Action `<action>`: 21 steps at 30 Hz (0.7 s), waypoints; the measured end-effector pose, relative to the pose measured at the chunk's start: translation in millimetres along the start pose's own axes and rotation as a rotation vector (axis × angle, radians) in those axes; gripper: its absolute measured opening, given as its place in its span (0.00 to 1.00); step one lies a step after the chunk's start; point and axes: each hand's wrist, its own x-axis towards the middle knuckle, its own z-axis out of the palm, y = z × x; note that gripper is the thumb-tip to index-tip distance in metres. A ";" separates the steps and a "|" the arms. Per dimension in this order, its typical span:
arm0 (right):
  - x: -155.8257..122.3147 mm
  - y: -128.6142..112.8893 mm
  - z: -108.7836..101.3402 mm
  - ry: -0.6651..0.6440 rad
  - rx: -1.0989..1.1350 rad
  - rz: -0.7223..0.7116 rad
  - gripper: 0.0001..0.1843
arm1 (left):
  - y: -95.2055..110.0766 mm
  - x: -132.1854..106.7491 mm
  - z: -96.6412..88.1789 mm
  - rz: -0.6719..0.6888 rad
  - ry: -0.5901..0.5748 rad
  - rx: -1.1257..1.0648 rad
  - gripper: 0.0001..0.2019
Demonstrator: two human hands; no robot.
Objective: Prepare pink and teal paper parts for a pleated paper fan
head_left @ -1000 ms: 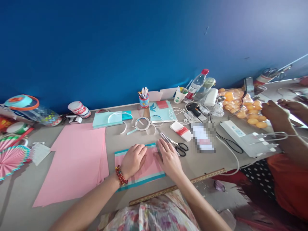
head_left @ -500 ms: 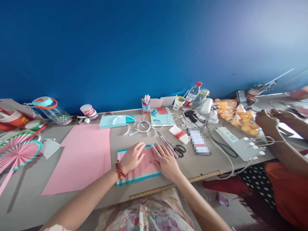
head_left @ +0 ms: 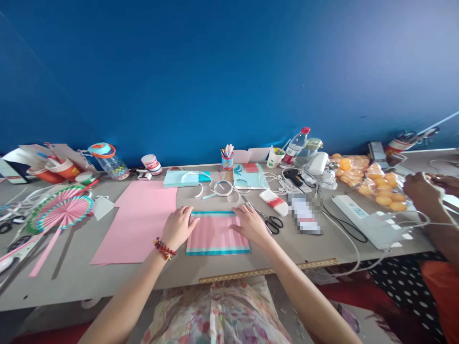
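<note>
A pleated pink paper with teal borders (head_left: 217,234) lies flat on the grey table (head_left: 107,282) in front of me. My left hand (head_left: 178,227) rests on its left edge, fingers curled over the top left corner. My right hand (head_left: 251,223) presses on its right edge, fingers stretched flat. A red bead bracelet (head_left: 163,249) circles my left wrist. Black-handled scissors (head_left: 269,220) lie just right of my right hand.
Large pink sheets (head_left: 139,220) lie to the left, a pink folded fan (head_left: 59,212) beyond them. Paper rings, a pen cup (head_left: 227,160), cups, a water bottle (head_left: 294,145), cables, a power strip (head_left: 362,220) and bagged oranges (head_left: 373,184) crowd the back. Another person's hands (head_left: 426,188) work at right.
My hands have slid apart from the middle of the pleated paper to its left and right edges. The paper now lies squarer to me. The camera view has shifted.
</note>
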 end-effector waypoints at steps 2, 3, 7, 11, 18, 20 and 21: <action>4.9 5.1 0.9 -0.017 0.021 -0.033 0.30 | 1.0 -12.0 1.1 -0.001 -0.007 0.017 0.17; 6.9 7.8 1.5 -0.025 0.033 -0.049 0.29 | 1.7 -17.0 2.4 0.001 -0.008 0.023 0.19; 11.6 14.5 3.5 -0.036 0.077 -0.094 0.26 | 2.5 -28.7 11.8 -0.004 0.018 0.005 0.26; 11.9 14.3 4.1 -0.030 0.128 -0.105 0.27 | 1.1 -28.6 21.4 -0.040 0.056 -0.109 0.32; 9.5 19.4 8.9 -0.008 0.261 -0.090 0.31 | 10.8 -22.6 21.1 -0.137 0.178 -0.402 0.30; 7.8 21.3 10.7 0.022 0.297 -0.050 0.33 | 13.6 -21.2 16.2 -0.183 0.218 -0.520 0.27; 7.0 21.5 10.9 0.040 0.313 -0.027 0.33 | 14.4 -20.3 13.3 -0.220 0.222 -0.585 0.26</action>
